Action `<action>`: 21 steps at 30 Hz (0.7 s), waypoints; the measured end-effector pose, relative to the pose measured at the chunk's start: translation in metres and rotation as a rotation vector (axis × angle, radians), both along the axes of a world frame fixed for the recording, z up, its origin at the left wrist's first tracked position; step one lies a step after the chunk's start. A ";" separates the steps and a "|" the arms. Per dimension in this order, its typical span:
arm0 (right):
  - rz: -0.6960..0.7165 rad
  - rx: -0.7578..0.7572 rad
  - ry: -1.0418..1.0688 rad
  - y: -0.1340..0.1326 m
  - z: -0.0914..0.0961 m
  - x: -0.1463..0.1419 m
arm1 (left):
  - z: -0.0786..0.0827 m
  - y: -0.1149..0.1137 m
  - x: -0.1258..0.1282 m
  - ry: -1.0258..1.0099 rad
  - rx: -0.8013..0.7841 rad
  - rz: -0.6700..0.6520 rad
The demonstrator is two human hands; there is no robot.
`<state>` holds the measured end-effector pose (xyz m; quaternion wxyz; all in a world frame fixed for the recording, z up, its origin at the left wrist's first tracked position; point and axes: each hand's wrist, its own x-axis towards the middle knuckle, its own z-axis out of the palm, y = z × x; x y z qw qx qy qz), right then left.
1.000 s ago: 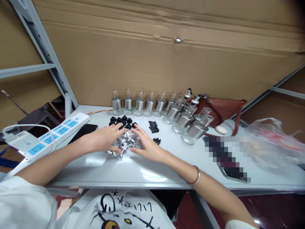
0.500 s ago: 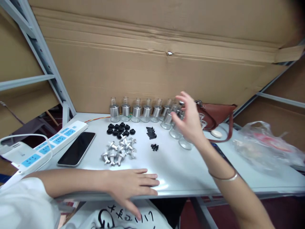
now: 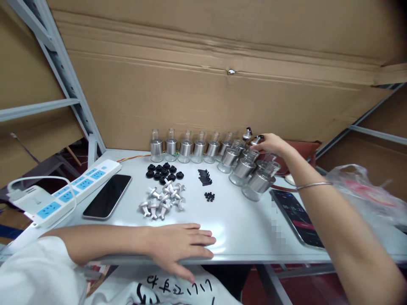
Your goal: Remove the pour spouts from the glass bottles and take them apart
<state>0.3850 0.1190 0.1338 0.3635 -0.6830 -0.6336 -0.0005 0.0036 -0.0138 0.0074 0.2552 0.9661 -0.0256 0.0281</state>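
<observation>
My left hand (image 3: 182, 245) lies flat on the near edge of the table, palm down, fingers spread and holding nothing. Toward the back right, my right hand (image 3: 271, 143) curls its fingers at the metal pour spout (image 3: 257, 140) of a glass bottle, whose body is mostly hidden behind other bottles. Beside it stands another bottle's black-tipped pour spout (image 3: 247, 134). Just in front of my right hand are several open glass bottles with silver bands (image 3: 243, 169). Between my hands lie black pins (image 3: 204, 177) and small black beads (image 3: 209, 196).
A row of banded bottles (image 3: 186, 148) lines the cardboard wall (image 3: 159, 84). Black stoppers (image 3: 163, 171) and silver spout parts (image 3: 163, 199) lie in heaps. Left are a phone (image 3: 108, 197) and power strip (image 3: 79, 186); right, another phone (image 3: 297, 218), a brown bag (image 3: 305, 148) and plastic bag (image 3: 359, 190).
My right hand has moved back and right, from open above the bottles to the spout of a rear bottle. The right phone now shows more fully. My left hand stays flat.
</observation>
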 end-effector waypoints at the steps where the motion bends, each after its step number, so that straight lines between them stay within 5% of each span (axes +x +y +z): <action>1: -0.037 -0.032 -0.003 -0.002 0.002 -0.002 | 0.000 0.000 0.000 0.000 0.001 -0.002; 4: -0.204 -0.063 -0.045 -0.008 0.017 -0.008 | 0.002 0.000 0.000 0.000 0.000 -0.004; 8: -0.399 0.236 -0.137 -0.027 0.050 -0.030 | 0.002 0.000 0.000 0.013 -0.016 0.002; 13: -0.242 0.630 -0.179 -0.062 0.080 -0.082 | 0.002 0.000 -0.001 0.022 -0.016 0.001; 16: -0.078 0.600 -0.068 -0.069 0.077 -0.107 | 0.001 0.000 -0.002 0.016 -0.006 0.005; 21: 0.089 0.292 0.040 -0.044 0.039 -0.115 | 0.002 -0.001 -0.002 0.040 0.034 0.005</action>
